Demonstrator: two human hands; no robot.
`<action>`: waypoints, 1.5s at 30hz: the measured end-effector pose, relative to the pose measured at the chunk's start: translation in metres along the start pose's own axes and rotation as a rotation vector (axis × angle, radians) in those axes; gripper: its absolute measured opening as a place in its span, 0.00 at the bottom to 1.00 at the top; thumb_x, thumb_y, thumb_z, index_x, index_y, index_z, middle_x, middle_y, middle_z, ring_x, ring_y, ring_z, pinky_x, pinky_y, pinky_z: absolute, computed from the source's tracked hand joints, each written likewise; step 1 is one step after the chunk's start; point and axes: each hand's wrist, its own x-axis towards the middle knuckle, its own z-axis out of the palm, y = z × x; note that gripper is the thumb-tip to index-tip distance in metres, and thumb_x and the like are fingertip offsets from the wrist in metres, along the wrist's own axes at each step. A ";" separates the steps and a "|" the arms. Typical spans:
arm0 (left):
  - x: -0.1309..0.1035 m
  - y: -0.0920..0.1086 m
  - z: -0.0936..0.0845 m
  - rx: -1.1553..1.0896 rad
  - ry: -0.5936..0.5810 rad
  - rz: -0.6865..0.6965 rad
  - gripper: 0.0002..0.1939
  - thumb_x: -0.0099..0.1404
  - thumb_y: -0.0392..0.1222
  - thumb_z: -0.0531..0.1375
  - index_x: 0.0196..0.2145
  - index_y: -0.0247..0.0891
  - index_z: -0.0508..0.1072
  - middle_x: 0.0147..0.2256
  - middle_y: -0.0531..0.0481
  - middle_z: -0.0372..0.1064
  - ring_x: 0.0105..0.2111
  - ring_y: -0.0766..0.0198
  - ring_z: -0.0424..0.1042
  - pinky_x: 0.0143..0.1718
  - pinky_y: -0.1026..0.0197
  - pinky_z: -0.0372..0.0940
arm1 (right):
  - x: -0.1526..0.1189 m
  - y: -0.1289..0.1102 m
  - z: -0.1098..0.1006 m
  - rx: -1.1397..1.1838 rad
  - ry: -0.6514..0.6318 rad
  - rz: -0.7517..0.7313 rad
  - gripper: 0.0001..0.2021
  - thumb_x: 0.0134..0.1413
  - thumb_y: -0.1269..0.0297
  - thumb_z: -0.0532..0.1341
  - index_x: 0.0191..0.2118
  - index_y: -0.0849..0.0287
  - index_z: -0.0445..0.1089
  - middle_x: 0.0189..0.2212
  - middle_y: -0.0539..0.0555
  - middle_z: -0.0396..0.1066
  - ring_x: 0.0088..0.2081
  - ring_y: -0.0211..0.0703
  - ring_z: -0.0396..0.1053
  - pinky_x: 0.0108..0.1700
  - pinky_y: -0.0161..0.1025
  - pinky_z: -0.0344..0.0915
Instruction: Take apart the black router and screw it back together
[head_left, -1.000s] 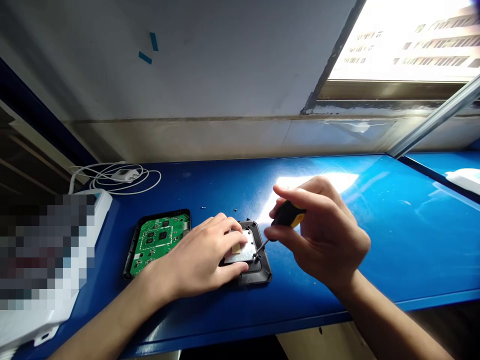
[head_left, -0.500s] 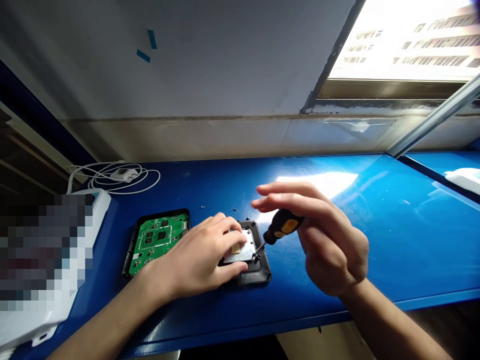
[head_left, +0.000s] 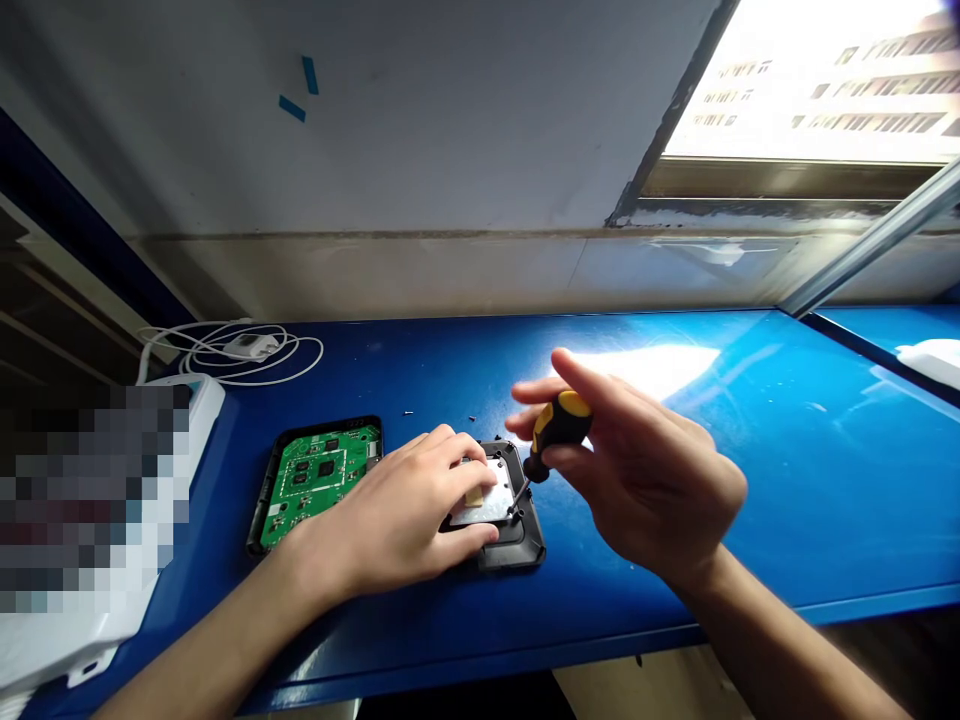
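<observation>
My right hand [head_left: 645,470] grips a stubby black and yellow screwdriver [head_left: 562,425] between thumb and fingers. The slanted shaft meets a corner of a silvery metal plate [head_left: 491,503] inside a black plastic housing [head_left: 529,535]. Over the housing's left part lies my left hand [head_left: 405,500], its fingers bent onto the plate and its thumb along the near side, holding it against the table. A tan pad [head_left: 474,496] shows on the plate beside the fingers. Left of that hand, a green circuit board [head_left: 322,470] sits in another black housing [head_left: 259,510], partly hidden by my wrist.
Small screws [head_left: 407,412] lie on the blue table [head_left: 750,500] beyond the housings. A coiled white cable with a power adapter [head_left: 253,346] rests at the back left. A white device [head_left: 142,590], partly pixelated, stands at the left edge. The wall [head_left: 450,270] bounds the back.
My right hand has rolled around the screwdriver handle, thumb and fingers now closer about it. The handle has turned and stands steeper. My left hand keeps its place on the housing.
</observation>
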 end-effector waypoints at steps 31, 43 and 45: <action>-0.001 -0.001 0.001 0.011 -0.016 0.003 0.10 0.69 0.45 0.67 0.45 0.42 0.74 0.47 0.49 0.70 0.45 0.54 0.67 0.45 0.52 0.66 | -0.004 0.004 0.000 -0.029 0.000 0.016 0.24 0.69 0.71 0.57 0.67 0.48 0.64 0.48 0.56 0.76 0.42 0.46 0.78 0.39 0.46 0.80; 0.000 -0.002 0.001 0.013 -0.010 0.000 0.09 0.68 0.45 0.67 0.44 0.42 0.74 0.45 0.49 0.70 0.43 0.55 0.67 0.44 0.52 0.67 | 0.004 0.000 -0.003 -0.090 0.023 -0.097 0.24 0.62 0.74 0.65 0.62 0.51 0.72 0.40 0.55 0.76 0.38 0.44 0.77 0.36 0.43 0.78; 0.000 -0.001 0.001 0.019 -0.006 -0.003 0.09 0.68 0.45 0.67 0.43 0.41 0.74 0.44 0.50 0.70 0.43 0.55 0.67 0.43 0.52 0.67 | 0.005 0.000 -0.005 -0.143 0.066 -0.114 0.24 0.56 0.71 0.71 0.58 0.50 0.76 0.34 0.52 0.72 0.34 0.42 0.74 0.33 0.41 0.77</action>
